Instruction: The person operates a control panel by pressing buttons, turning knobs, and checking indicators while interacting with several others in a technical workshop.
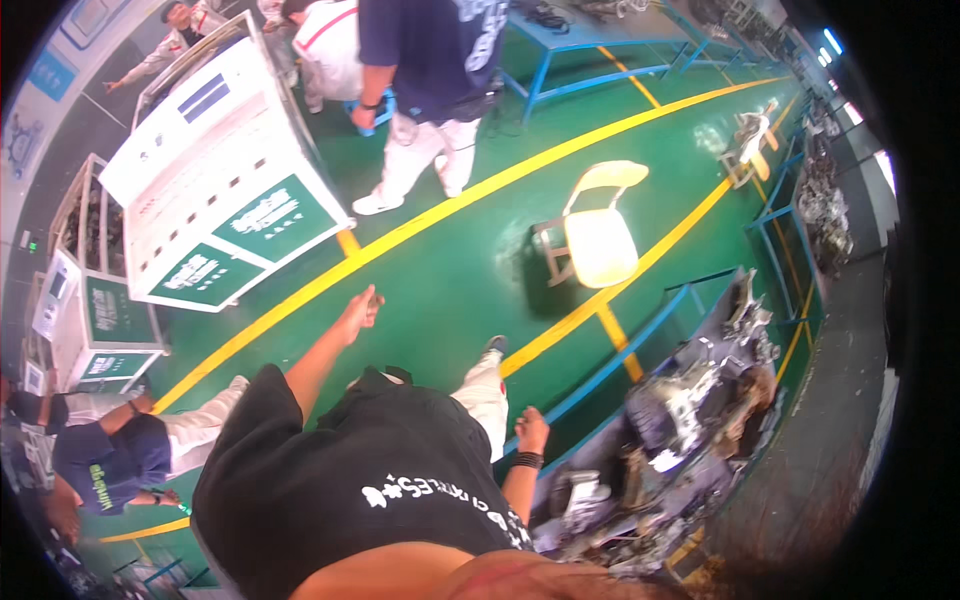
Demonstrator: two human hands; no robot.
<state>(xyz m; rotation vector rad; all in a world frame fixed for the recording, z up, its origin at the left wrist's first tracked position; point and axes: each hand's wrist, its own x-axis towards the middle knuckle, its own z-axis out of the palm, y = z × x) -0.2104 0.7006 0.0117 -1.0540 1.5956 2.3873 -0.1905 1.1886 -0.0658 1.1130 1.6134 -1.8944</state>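
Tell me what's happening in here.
A person in a black shirt is upright on a green floor. The left hand is curled, with nothing clearly in it; the right hand is nearest a bench of metal parts, its grip unclear. A pale chair stands ahead, a white cabinet ahead-left, and a co-worker in navy stands between them, farther off.

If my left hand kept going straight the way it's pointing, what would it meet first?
Your left hand seems free over the green floor; in the picture its line crosses only the yellow floor stripe first, though depth is unclear.
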